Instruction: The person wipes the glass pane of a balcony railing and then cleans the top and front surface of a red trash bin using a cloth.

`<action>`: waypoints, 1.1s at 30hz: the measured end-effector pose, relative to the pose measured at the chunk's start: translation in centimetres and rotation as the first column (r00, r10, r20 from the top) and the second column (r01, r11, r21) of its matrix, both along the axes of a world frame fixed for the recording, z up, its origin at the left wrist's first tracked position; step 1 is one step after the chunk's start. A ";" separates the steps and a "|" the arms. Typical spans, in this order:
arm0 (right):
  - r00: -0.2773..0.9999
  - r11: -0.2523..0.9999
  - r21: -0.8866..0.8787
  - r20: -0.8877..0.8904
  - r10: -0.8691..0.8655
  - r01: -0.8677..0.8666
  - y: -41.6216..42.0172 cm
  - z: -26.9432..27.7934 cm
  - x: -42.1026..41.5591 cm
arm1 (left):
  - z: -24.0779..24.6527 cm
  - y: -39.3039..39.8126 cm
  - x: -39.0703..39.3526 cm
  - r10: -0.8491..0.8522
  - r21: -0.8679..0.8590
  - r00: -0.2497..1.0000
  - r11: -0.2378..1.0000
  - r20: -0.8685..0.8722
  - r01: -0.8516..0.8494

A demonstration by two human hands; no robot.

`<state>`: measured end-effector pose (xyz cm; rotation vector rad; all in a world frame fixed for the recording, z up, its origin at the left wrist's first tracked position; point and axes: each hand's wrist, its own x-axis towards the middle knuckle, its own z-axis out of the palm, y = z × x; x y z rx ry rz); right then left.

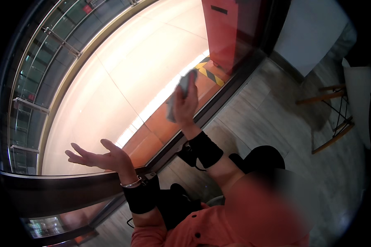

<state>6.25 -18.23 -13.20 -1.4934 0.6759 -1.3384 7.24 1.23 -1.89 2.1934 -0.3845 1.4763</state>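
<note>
My right hand (pixel 186 105) is shut on a grey cloth (pixel 172 109), blurred, in front of a large glass pane (pixel 120 92). Whether the cloth touches the glass I cannot tell. Lower and to the left, my left hand (pixel 95 157) is empty, with its fingers spread, near the same pane and above a dark crossbar (pixel 61 191). Both wrists wear black cuffs, and a silver bangle (pixel 131 182) sits at the left one.
Along the bottom of the glass runs a dark frame (pixel 216 102). A white chair (pixel 358 95) with wooden legs stands right on the wood-look floor (pixel 250 114), near a white panel (pixel 310 34). Beyond the glass are a red cabinet (pixel 221 34), yellow-black tape (pixel 215 77) and a railing (pixel 61 41).
</note>
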 end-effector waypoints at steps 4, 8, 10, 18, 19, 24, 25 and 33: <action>0.999 0.952 -0.304 -0.038 0.012 -0.023 -0.8 4.1 -1.1 | 0.0 0.4 0.2 0.008 0.026 1.000 1.000 0.017 -0.009; 0.969 0.972 0.209 -0.239 -0.056 0.107 -4.9 -6.3 -1.3 | 0.0 0.3 0.1 0.001 0.048 1.000 0.999 0.021 -0.002; 0.941 0.905 0.422 -0.325 0.091 0.059 -5.5 -12.9 -1.8 | 0.0 -0.9 0.0 -0.032 0.026 0.999 0.999 0.009 0.031; 1.000 0.993 0.120 -0.019 -0.006 0.009 -1.7 -0.2 -0.7 | 0.1 0.4 0.2 -0.003 0.051 0.999 0.999 0.045 0.000; 1.000 0.995 0.099 -0.026 -0.010 0.012 -2.8 0.1 -0.6 | 0.2 0.4 0.4 0.002 0.057 0.999 0.998 0.048 -0.005; 0.964 0.786 0.617 -0.228 0.137 0.034 -3.7 -14.4 -0.8 | 0.7 0.2 0.5 -0.009 0.071 0.998 0.997 0.055 0.006; 0.921 0.763 0.646 -0.317 0.227 0.034 -3.4 -20.2 -1.6 | 0.7 -1.1 0.4 -0.065 0.065 0.996 0.996 0.056 0.061; 0.999 0.765 0.643 0.027 -0.042 0.015 -5.5 -11.0 1.5 | 0.7 0.8 0.3 -0.010 0.110 0.999 0.994 0.053 0.004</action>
